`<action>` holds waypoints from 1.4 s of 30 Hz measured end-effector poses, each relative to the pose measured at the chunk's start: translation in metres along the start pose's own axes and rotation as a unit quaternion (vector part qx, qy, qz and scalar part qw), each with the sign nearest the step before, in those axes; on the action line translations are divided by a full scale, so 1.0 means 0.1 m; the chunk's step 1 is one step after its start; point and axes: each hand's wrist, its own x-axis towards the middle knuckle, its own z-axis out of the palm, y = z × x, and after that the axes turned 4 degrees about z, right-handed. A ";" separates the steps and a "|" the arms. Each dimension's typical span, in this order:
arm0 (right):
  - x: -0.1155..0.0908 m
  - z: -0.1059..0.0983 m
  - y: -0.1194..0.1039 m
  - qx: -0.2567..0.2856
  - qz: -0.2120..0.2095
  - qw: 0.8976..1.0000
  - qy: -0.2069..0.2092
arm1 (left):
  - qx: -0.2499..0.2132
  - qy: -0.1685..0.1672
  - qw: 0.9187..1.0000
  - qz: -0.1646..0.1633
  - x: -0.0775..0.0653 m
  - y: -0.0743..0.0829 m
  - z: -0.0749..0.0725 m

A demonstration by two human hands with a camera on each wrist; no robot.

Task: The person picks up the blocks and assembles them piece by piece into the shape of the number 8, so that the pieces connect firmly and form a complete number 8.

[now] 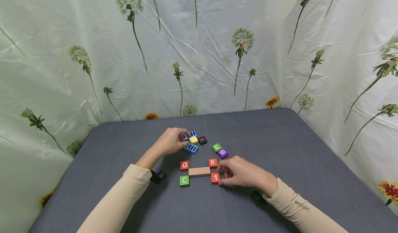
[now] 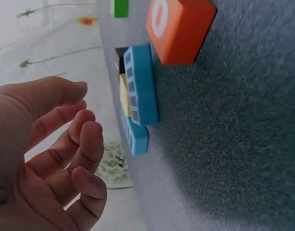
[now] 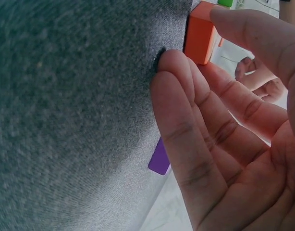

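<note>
Right hand (image 1: 240, 172) pinches orange square block marked 1 (image 1: 215, 178); best squared gently, without jogging tan rectangular wooden block (image 1: 199, 172). Left hand (image 1: 169, 142), loosely curled, empty, near blue rectangular block (image 1: 192, 148).

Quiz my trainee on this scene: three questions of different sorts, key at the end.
1. True or false: the left hand grips a block.
2. Which block does the right hand touch? (a) purple 8 block (b) orange 1 block (c) yellow block
3. How many blocks sit at the corners of the plain wooden block?

Key:
1. False; it holds nothing.
2. (b)
3. Four: orange O, orange R, green C and orange 1.
</note>
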 end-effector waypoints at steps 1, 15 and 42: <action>0.00 0.00 0.00 -0.001 0.000 1.000 0.000 | 0.002 -0.003 1.000 -0.003 0.03 -0.01 0.01; 0.00 0.01 0.01 -0.001 -0.006 1.000 0.004 | 0.031 -0.025 0.998 -0.048 0.29 -0.11 0.13; 0.00 0.02 0.04 -0.005 -0.010 1.000 0.006 | 0.059 -0.017 0.997 -0.035 0.45 0.17 0.34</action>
